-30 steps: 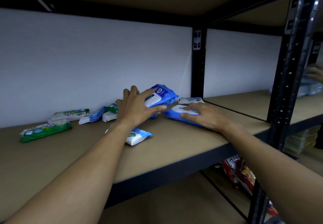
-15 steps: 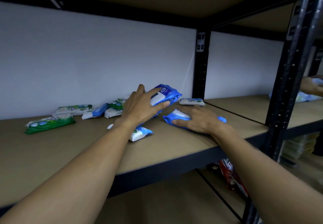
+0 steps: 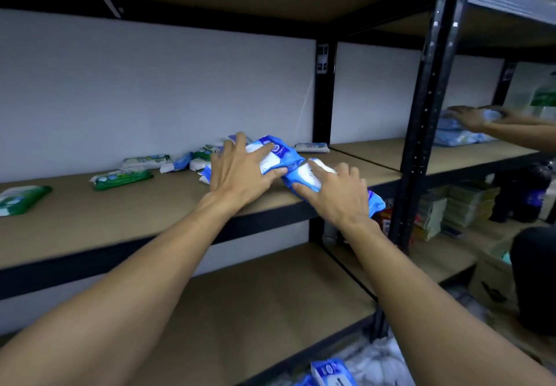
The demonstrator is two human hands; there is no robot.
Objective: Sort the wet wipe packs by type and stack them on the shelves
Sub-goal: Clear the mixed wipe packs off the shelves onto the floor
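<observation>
My left hand (image 3: 240,175) grips a blue wipe pack (image 3: 281,154), tilted up off the brown shelf board (image 3: 150,205). Right beside it my right hand (image 3: 337,196) lies on a second blue wipe pack (image 3: 304,175) at the shelf's front edge, with its blue end (image 3: 376,202) poking past my wrist over the edge. The two packs touch end to end. Green and white packs (image 3: 120,178) and small blue-white packs (image 3: 177,163) lie scattered along the back wall. A white pack (image 3: 310,147) lies by the rear post.
A black upright post (image 3: 421,133) divides this bay from the right one, where another person's hands (image 3: 469,118) rest on light blue packs. A green pack (image 3: 18,199) lies far left. More blue packs (image 3: 328,372) sit on the floor below. Boxes and stacked goods fill the lower right.
Both hands have pulled the two blue packs toward the shelf's front edge, the right one now overhanging it. My head has moved back, showing the lower shelf and floor.
</observation>
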